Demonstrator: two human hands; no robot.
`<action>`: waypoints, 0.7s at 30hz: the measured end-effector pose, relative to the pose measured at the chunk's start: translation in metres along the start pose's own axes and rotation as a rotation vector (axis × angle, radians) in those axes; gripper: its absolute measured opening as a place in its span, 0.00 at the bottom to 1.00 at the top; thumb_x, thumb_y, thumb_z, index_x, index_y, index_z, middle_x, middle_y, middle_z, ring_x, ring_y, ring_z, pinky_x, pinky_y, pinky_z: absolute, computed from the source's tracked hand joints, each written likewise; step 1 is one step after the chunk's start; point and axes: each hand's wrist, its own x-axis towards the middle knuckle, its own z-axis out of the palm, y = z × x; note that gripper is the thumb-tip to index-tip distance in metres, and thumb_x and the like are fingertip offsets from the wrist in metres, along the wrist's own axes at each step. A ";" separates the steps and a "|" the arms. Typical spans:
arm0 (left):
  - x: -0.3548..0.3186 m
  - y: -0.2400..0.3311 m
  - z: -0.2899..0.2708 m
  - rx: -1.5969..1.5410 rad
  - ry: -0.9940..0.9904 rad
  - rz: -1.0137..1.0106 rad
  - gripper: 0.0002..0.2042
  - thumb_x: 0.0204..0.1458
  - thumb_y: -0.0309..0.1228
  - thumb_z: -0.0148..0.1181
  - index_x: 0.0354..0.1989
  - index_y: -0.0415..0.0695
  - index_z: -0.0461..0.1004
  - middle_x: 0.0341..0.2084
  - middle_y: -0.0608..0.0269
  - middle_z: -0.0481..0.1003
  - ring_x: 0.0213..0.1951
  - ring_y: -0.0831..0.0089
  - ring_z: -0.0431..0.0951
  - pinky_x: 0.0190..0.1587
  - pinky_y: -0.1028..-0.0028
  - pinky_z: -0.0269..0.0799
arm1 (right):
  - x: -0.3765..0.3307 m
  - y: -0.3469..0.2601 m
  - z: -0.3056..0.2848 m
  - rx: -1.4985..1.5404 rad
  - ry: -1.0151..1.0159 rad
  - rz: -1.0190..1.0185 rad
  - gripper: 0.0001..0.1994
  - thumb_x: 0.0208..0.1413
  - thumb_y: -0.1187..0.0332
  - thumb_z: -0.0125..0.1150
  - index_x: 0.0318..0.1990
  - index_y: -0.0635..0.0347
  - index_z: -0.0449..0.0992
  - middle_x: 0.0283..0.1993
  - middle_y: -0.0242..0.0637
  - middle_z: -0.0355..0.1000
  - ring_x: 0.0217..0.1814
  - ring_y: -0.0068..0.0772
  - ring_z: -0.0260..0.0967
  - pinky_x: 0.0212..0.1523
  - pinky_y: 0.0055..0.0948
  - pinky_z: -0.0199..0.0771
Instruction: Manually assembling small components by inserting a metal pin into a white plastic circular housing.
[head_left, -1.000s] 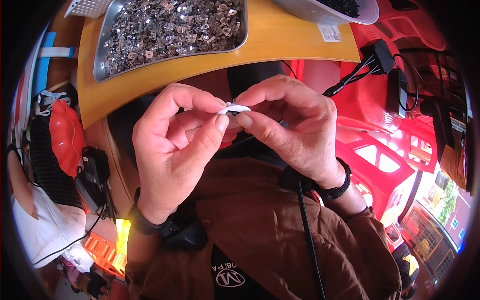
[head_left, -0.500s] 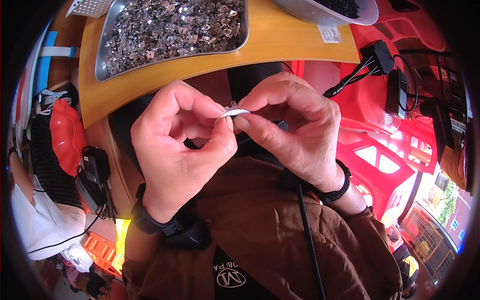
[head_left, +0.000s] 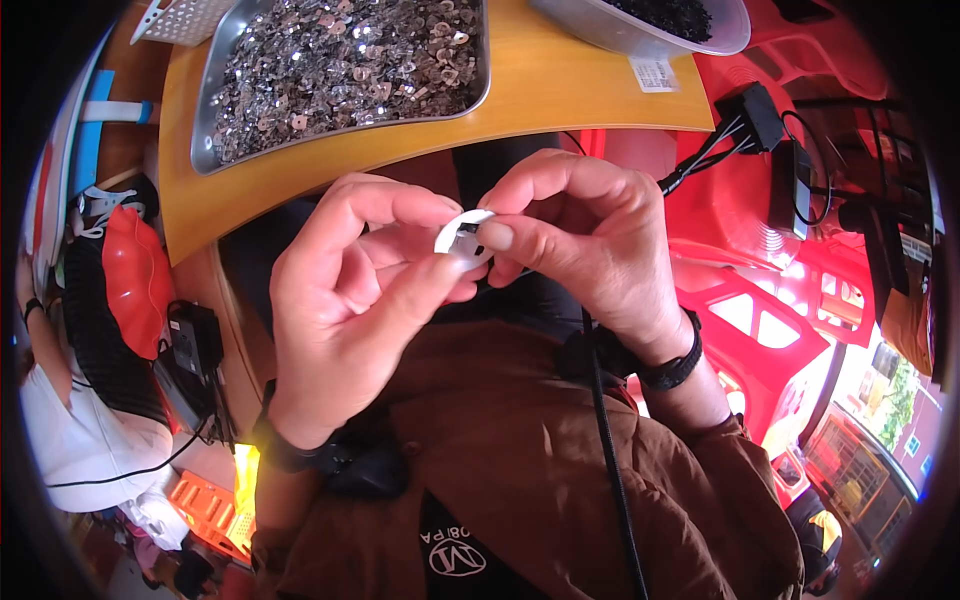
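Observation:
Between my two hands is a small round white piece (head_left: 449, 236), its rim raised and some dark bits showing on its inner face. My left hand (head_left: 352, 300) pinches its left edge between thumb and fingers. From the other side my right hand (head_left: 598, 245) grips it too, the thumb over a dark spot on the piece. What exactly sits under that thumb is hidden. Both hands are in front of the table's near edge, above my lap.
A metal tray (head_left: 205, 150) heaped with small shiny metal parts stands on the yellow wooden table (head_left: 560, 100). A translucent tub (head_left: 630, 42) of small black pieces is at the right, a white perforated basket (head_left: 180, 22) at the left. A black cable (head_left: 606, 430) hangs down my front.
The white piece has tipped from nearly edge-on, so its inner face with the dark bits now shows. Both hands still hold it, with the right thumb shifted onto its face.

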 end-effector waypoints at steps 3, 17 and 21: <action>-0.001 0.004 -0.010 -0.192 -0.058 -0.214 0.16 0.54 0.25 0.55 0.50 0.32 0.65 0.43 0.54 0.71 0.41 0.69 0.76 0.43 0.71 0.76 | 0.001 0.002 -0.005 0.051 -0.055 0.060 0.05 0.52 0.78 0.59 0.37 0.70 0.73 0.29 0.38 0.75 0.27 0.20 0.72 0.26 0.18 0.75; -0.002 -0.010 -0.010 -0.029 -0.027 -0.011 0.13 0.48 0.15 0.57 0.44 0.33 0.70 0.46 0.55 0.67 0.43 0.69 0.75 0.45 0.72 0.76 | -0.002 -0.001 0.009 -0.006 -0.005 -0.029 0.08 0.50 0.80 0.59 0.39 0.70 0.72 0.36 0.37 0.72 0.33 0.23 0.73 0.32 0.18 0.74; -0.002 -0.008 -0.006 -0.051 0.004 -0.040 0.13 0.46 0.14 0.58 0.42 0.33 0.70 0.45 0.55 0.69 0.43 0.70 0.75 0.45 0.74 0.75 | -0.001 0.003 0.008 -0.133 0.010 -0.075 0.09 0.49 0.83 0.57 0.39 0.72 0.71 0.36 0.39 0.72 0.35 0.24 0.73 0.37 0.20 0.75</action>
